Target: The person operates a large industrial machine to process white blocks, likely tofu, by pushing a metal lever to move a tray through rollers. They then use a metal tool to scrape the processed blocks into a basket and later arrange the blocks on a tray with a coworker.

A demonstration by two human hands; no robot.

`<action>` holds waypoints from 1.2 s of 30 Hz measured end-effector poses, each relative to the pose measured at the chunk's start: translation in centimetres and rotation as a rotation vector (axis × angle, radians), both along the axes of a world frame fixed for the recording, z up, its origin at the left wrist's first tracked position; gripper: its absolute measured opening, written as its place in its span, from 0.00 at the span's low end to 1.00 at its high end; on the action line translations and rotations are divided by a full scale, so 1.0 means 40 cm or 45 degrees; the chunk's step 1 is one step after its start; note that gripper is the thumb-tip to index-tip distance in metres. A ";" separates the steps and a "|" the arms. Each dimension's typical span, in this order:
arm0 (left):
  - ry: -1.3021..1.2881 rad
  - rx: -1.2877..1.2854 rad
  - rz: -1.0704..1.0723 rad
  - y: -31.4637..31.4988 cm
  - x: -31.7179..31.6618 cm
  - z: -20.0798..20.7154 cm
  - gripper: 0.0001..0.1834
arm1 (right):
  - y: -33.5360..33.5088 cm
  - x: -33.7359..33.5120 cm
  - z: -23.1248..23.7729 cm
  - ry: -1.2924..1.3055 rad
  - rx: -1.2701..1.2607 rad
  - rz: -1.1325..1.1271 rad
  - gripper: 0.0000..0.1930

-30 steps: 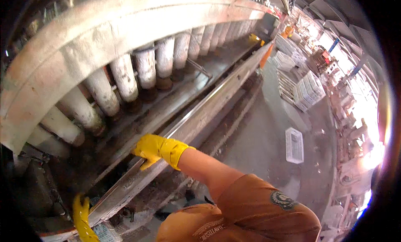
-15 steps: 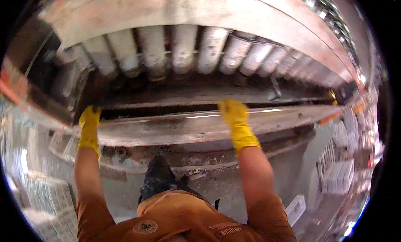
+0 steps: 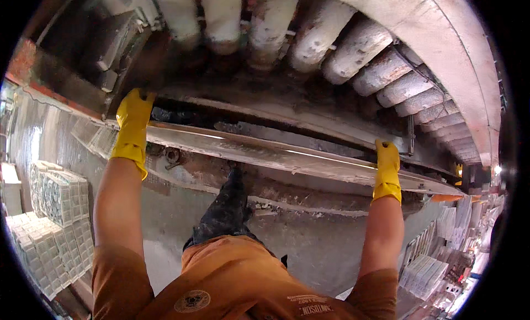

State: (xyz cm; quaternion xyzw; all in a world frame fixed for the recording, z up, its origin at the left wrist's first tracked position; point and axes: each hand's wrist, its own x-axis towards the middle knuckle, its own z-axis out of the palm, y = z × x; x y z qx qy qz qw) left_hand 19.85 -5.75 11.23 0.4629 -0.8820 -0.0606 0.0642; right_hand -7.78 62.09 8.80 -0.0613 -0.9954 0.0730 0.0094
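A long, pale, dirt-streaked panel [image 3: 259, 152] runs along the front of a large machine, with a dark gap behind its upper edge. My left hand [image 3: 134, 113], in a yellow rubber glove, is closed over the panel's left end. Far to the right along the same edge, my right hand [image 3: 387, 165], gloved alike, is closed over it too. The fingertips of both hands are hidden behind the edge. A second, dark-topped rail [image 3: 270, 114] lies just beyond the gap.
Beyond the rail stands a row of several thick, stained rollers [image 3: 314, 35] under a broad pale beam [image 3: 436, 27]. Stacked white crates [image 3: 61, 201] stand at lower left, more stacks [image 3: 424, 276] at lower right. A small yellow patch [image 3: 458, 171], possibly another person's glove, shows far right.
My right hand has moved well to the right along the panel's edge. My left hand stays at the left end. The view has turned, and the panel now slants down to the right.
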 end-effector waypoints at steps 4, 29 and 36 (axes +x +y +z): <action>-0.091 0.075 0.089 -0.001 0.049 0.000 0.34 | -0.033 0.043 0.014 -0.176 -0.119 -0.107 0.31; 0.046 -0.060 0.049 -0.019 0.188 -0.102 0.30 | -0.007 0.204 -0.056 -0.256 -0.195 -0.199 0.24; 0.032 0.006 0.056 0.010 0.218 -0.087 0.32 | -0.017 0.276 -0.036 -0.286 -0.204 -0.237 0.24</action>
